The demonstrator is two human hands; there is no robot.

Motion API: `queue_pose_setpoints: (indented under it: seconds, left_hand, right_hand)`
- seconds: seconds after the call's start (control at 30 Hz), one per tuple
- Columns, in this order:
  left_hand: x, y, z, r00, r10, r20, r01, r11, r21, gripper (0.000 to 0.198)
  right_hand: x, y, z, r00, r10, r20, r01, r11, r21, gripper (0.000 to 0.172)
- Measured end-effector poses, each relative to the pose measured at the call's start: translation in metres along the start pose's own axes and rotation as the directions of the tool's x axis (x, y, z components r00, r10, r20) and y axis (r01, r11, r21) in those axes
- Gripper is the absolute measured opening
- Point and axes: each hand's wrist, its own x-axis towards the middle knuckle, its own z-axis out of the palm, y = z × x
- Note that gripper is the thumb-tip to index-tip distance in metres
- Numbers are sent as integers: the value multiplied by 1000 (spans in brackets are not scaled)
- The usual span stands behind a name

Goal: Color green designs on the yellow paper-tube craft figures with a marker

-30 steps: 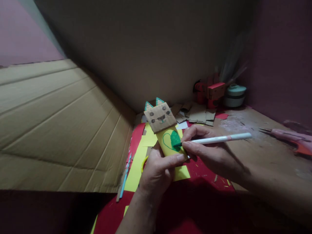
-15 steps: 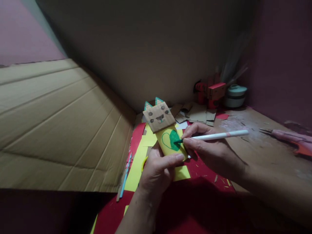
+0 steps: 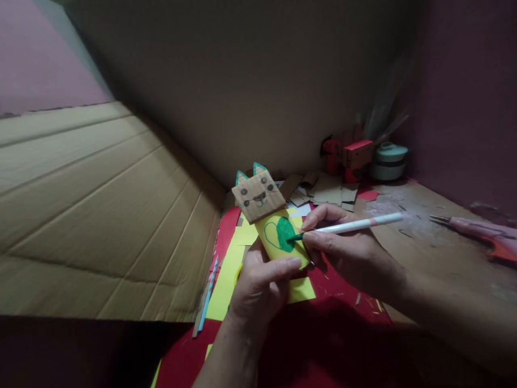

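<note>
My left hand is wrapped round the lower end of a paper-tube cat figure, tilted to the left. Its yellow body carries a green heart outline, filled on the right side, while most of the left side is yellow. The cardboard head has a drawn face and two green-edged ears. Between the thumb and fingers of my right hand is a white felt-tip pen, its green tip touching the filled part of the heart.
A large cardboard panel stands at the left. Yellow paper and a blue pencil lie on a red sheet. Farther back are cardboard scraps, a red figure and a pale green pot. A pink glue gun lies at the right.
The cat figure has shifted slightly left and tilted a little more. The pen has moved slightly left and down with it, its tip still on the green heart.
</note>
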Motion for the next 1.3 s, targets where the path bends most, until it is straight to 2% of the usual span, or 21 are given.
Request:
queue_pose_setpoints:
  seconds: [0.3, 0.5, 0.67, 0.9, 1.1, 1.3]
  left_hand:
    - [0, 1, 1, 1000, 26, -3, -26, 999, -39, 56]
    - [2, -1, 0, 1000, 11, 16, -11, 1000, -18, 44]
    - [2, -2, 1, 1000, -8, -8, 8, 1000, 11, 47]
    - [3, -6, 0, 998, 49, 33, -50, 999, 14, 48]
    - [1, -8, -1, 999, 37, -23, -37, 999, 0, 53]
    - [0, -6, 0, 999, 39, 7, -39, 999, 3, 37]
  right_hand:
    - [5, -10, 8, 996, 65, -60, -57, 990, 126, 21]
    - [0, -13, 5, 1000, 14, -1, -14, 998, 62, 14]
    - [-5, -3, 1, 999, -46, 3, 46, 998, -42, 10]
    - [-10, -2, 5, 993, -119, -20, 116, 987, -109, 9]
    - [-9, -2, 6, 986, -158, -43, 150, 976, -159, 10]
    - [-9, -1, 6, 986, -157, -56, 144, 973, -182, 13]
